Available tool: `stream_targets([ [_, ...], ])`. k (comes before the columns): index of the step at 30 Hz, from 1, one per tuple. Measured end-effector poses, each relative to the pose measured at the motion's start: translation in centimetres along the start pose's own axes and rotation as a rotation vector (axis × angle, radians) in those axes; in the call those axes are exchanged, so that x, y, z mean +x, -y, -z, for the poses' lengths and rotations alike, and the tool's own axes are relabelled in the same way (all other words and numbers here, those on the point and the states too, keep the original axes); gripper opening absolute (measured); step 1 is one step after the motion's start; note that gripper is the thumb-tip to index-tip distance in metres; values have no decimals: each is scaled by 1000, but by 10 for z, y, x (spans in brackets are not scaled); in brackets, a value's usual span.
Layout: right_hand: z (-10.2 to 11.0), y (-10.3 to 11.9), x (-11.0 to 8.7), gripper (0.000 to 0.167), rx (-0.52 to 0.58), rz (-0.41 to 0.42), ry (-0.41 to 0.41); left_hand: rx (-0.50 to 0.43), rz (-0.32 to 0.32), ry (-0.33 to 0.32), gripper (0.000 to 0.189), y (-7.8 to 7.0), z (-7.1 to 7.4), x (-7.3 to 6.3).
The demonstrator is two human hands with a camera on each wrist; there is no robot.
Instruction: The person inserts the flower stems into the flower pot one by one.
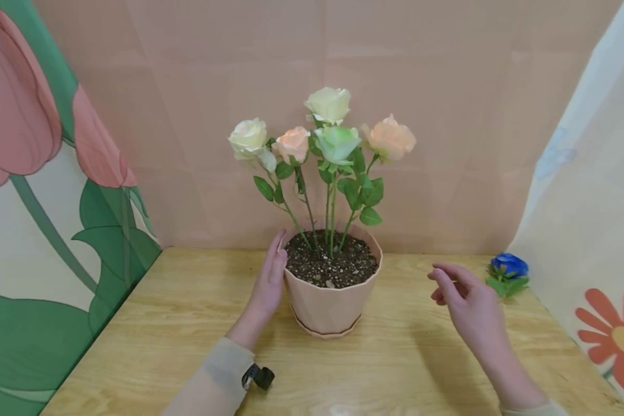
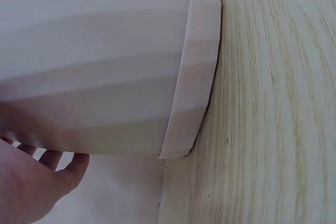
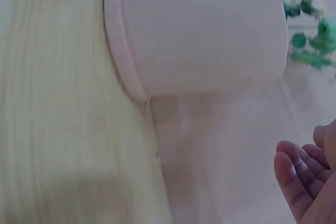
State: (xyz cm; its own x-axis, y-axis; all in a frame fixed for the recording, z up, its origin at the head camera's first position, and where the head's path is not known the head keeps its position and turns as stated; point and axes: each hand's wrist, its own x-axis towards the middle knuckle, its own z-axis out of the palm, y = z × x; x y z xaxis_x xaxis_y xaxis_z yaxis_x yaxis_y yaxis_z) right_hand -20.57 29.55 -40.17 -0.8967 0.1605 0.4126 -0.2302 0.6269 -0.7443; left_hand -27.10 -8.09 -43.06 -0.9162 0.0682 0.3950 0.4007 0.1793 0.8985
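A pink faceted flowerpot (image 1: 329, 303) filled with dark soil (image 1: 333, 268) stands on the table. Several artificial roses rise from the soil: a cream rose (image 1: 329, 105) at the top, a white rose (image 1: 248, 138) at left, a small peach rose (image 1: 292, 143), a pale green rose (image 1: 338, 143), and a larger peach rose (image 1: 390, 137) at right. My left hand (image 1: 267, 283) rests its fingers along the pot's left side near the rim. To the right of the pot, my right hand (image 1: 473, 309) hovers apart from it, fingers loosely bent, holding nothing.
A blue rose (image 1: 509, 266) with green leaves lies at the table's back right corner, beyond my right hand. The wooden table (image 1: 187, 323) meets a pink backdrop (image 1: 447, 115) behind the pot. Flower-printed cloths hang at left and right. Under the pot is a matching saucer (image 2: 194, 66).
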Motion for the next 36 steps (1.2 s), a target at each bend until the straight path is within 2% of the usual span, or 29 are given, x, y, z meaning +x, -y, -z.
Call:
stream_targets([
  [13, 27, -70, 9, 50, -68, -126, 0, 8, 13, 4, 61, 1, 2, 1],
  [19, 36, -104, 14, 51, -108, -158, -11, 6, 16, 7, 61, 2, 2, 1],
  [23, 42, -124, 16, 56, -111, -223, 1, 6, 6, 8, 61, 0, 1, 1],
  [29, 52, -147, 17, 63, -80, -357, -16, 5, 0, 10, 62, -1, 0, 2],
  [36, 64, -161, 18, 62, -103, -410, -7, 0, 2, 13, 60, 1, 1, 2],
])
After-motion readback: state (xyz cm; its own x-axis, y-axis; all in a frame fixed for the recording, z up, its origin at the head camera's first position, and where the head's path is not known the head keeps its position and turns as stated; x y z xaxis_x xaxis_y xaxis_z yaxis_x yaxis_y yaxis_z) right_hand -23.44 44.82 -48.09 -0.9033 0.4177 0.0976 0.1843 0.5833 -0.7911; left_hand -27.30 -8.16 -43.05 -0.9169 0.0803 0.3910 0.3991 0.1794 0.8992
